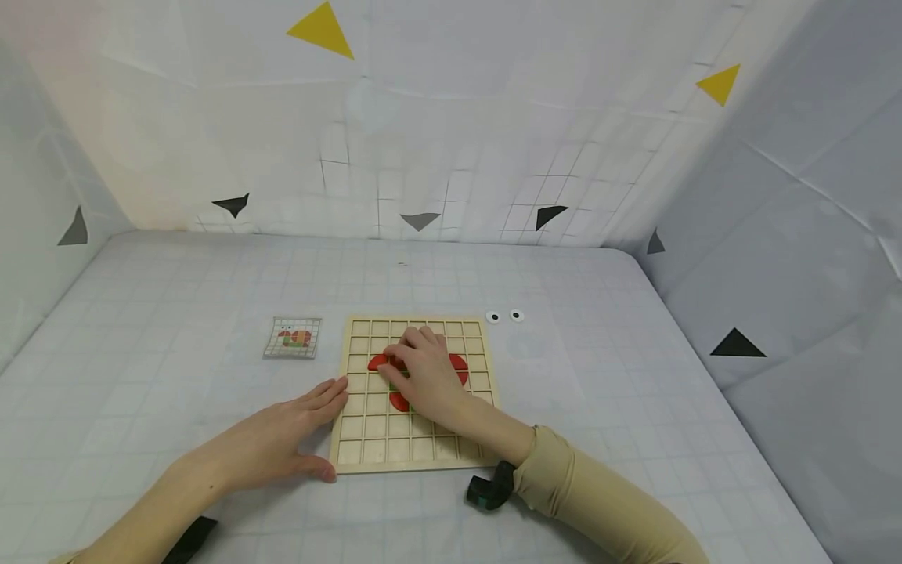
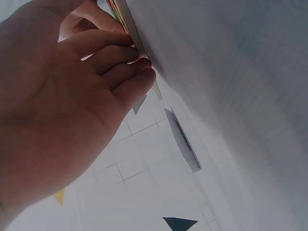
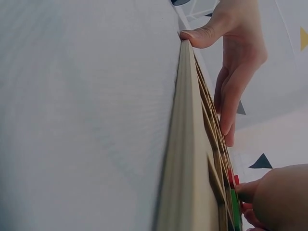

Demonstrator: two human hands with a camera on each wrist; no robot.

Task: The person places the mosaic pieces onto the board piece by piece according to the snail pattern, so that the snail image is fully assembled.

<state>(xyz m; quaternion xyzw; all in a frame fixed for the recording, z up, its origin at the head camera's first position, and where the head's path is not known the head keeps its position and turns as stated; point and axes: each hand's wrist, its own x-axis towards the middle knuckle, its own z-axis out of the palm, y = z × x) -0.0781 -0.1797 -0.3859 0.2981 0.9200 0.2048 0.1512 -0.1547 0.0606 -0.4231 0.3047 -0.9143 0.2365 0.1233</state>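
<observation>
A square wooden grid board (image 1: 377, 450) lies on the white surface, with several red and green pieces in its middle cells. My right hand (image 1: 430, 376) is over these pieces, thumb and index finger pinching at a red piece (image 1: 398, 363); the palm hides part of it. Beside the fingertips is a rounded red piece (image 1: 377, 362). Another red piece (image 1: 399, 402) is below, and a red piece (image 1: 460, 368) shows right of the hand. A green piece (image 3: 235, 207) shows by the right thumb. My left hand (image 1: 282, 435) touches the board's left edge with extended fingers and thumb.
A small picture card (image 1: 292, 338) lies left of the board, showing a coloured figure on a grid. Two round eye pieces, one eye piece (image 1: 493, 317) beside another eye piece (image 1: 517, 316), sit by its upper right corner. A black wrist device (image 1: 491, 487) is at my right wrist.
</observation>
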